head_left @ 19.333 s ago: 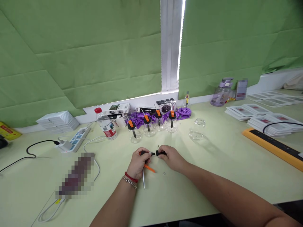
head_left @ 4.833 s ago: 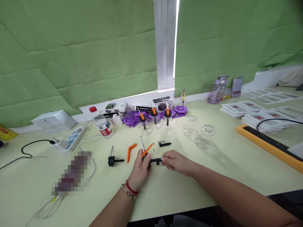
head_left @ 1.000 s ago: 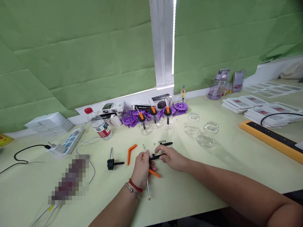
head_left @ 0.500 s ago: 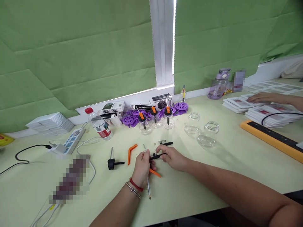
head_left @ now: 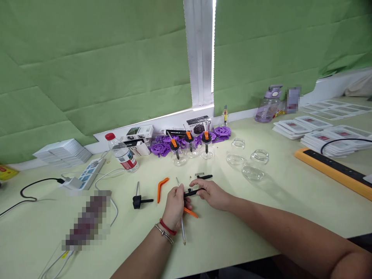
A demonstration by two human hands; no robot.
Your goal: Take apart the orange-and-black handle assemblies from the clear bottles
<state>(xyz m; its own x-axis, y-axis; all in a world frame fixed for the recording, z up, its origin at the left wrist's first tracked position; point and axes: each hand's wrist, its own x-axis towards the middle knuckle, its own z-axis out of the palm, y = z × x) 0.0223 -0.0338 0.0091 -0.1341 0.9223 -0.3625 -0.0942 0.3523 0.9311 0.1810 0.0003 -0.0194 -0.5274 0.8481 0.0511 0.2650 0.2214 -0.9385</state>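
My left hand (head_left: pixel 174 203) is closed round one end of a slim black plastic part (head_left: pixel 190 192). The thumb and fingers of my right hand (head_left: pixel 210 193) pinch its other end. A thin silver rod (head_left: pixel 183 231) runs beneath my left hand, its middle hidden. An orange lever (head_left: pixel 191 212) pokes out below the fingers. Just beyond the hands lie a small spring (head_left: pixel 199 174) and a black stick-like piece (head_left: pixel 205 176). To the left are a bent orange lever (head_left: pixel 160 188) and a black cap with a rod and stem (head_left: pixel 137 201).
Three glass jars with orange-and-black tops (head_left: pixel 206 145) stand before purple plastic parts (head_left: pixel 222 131). Two open glass jars (head_left: pixel 254 170) are at right. A red-capped bottle (head_left: pixel 123 155), power strip (head_left: pixel 91 174) and orange-edged black bar (head_left: pixel 334 170) flank the work area. Card stacks (head_left: pixel 328 143) lie far right.
Another person's hand over the card stacks at right has gone out of view. My hands keep nearly the same hold on the black part.
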